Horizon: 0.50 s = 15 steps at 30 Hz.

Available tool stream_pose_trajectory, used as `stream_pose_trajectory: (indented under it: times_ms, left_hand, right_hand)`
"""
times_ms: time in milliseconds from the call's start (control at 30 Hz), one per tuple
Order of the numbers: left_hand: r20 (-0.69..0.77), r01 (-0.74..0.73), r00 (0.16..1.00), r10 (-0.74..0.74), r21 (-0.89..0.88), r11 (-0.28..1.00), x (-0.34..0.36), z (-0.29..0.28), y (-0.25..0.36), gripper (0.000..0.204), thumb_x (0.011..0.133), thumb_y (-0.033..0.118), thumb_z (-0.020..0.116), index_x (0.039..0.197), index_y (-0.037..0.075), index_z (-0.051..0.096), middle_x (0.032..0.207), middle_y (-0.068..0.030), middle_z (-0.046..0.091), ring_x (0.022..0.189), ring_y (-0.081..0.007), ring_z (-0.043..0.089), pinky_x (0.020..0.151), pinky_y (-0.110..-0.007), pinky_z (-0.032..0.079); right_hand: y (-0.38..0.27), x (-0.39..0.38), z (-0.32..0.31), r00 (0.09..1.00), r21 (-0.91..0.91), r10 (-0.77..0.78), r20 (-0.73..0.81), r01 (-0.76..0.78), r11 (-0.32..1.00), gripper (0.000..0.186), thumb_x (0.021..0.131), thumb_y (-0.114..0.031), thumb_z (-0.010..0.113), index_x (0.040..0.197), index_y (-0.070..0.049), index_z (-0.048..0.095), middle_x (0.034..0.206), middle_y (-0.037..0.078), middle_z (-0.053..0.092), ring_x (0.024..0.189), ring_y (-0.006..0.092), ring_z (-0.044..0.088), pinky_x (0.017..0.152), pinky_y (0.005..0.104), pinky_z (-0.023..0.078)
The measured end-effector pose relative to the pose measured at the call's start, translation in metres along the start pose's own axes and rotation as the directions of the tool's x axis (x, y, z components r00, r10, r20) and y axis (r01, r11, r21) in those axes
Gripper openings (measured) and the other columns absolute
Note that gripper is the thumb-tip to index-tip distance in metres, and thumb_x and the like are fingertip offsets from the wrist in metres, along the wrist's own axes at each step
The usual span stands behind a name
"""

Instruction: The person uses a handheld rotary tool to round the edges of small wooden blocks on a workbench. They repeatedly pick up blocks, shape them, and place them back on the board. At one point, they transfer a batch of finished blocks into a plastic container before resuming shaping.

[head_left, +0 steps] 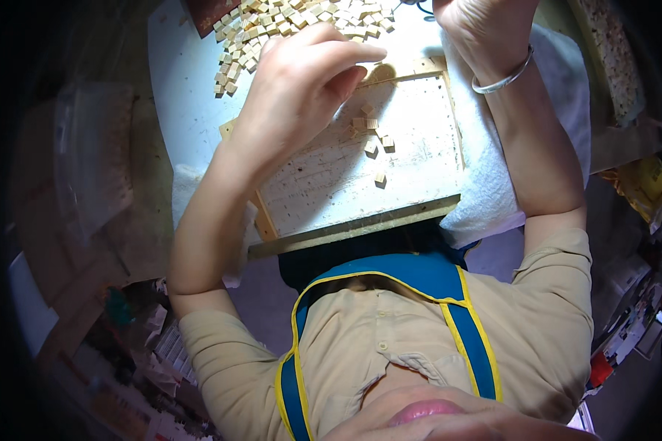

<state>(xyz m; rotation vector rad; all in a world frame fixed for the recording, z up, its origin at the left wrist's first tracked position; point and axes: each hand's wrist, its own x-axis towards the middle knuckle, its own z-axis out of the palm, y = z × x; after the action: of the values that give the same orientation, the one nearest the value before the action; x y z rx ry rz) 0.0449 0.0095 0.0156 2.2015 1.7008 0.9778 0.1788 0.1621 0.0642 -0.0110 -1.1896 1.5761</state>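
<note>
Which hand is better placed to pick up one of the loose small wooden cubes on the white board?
Probably the left hand: it hovers over the white board, fingers close to the loose cubes. The right hand is farther up, partly out of view.

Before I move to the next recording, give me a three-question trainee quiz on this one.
1. True or false: the right hand wears a thin metal bangle at the wrist.
2. What lies heaped beyond the white board? A) small wooden cubes B) coins C) screws
3. Which hand hovers over the board's loose cubes?

Key: 1 true. 2 A, the cube pile. 3 the left hand.
</note>
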Motion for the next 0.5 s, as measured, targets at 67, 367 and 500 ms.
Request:
stream_pose_trajectory:
  times_ms: [67,367,500]
  left_hand:
    - [0.066,-0.128,0.991,0.119,0.152,0.980,0.013,-0.002,0.001,0.026,0.090,0.002,0.074,0.115,0.010,0.078,0.090,-0.0078,0.066,0.081,-0.0224,0.068,0.069,-0.034,0.054]
    - [0.184,-0.089,0.982,0.051,0.205,0.975,0.029,-0.004,-0.017,0.018,0.090,0.004,0.074,0.106,0.009,0.080,0.095,-0.0076,0.070,0.086,-0.0236,0.070,0.075,-0.033,0.056]
    - [0.211,-0.077,0.976,0.052,0.109,0.991,0.027,-0.011,-0.015,0.021,0.089,0.005,0.075,0.110,0.008,0.079,0.096,-0.0081,0.070,0.086,-0.0226,0.070,0.075,-0.033,0.056]
  right_hand:
    - [-0.004,-0.002,0.002,1.000,-0.002,0.013,-0.002,-0.013,1.000,0.016,0.102,-0.023,0.060,0.104,-0.009,0.056,0.077,0.005,0.062,0.050,0.0115,0.058,0.039,0.0239,0.047]
    - [0.011,0.004,-0.008,0.999,0.137,-0.048,-0.006,0.048,0.989,0.016,0.099,-0.015,0.065,0.112,-0.010,0.057,0.087,0.000,0.062,0.066,0.0073,0.057,0.057,0.0233,0.048]
    - [0.013,0.008,-0.009,1.000,0.139,-0.007,-0.020,0.010,0.990,0.020,0.097,-0.015,0.067,0.113,-0.009,0.057,0.088,0.001,0.063,0.065,0.0074,0.058,0.056,0.0238,0.048]
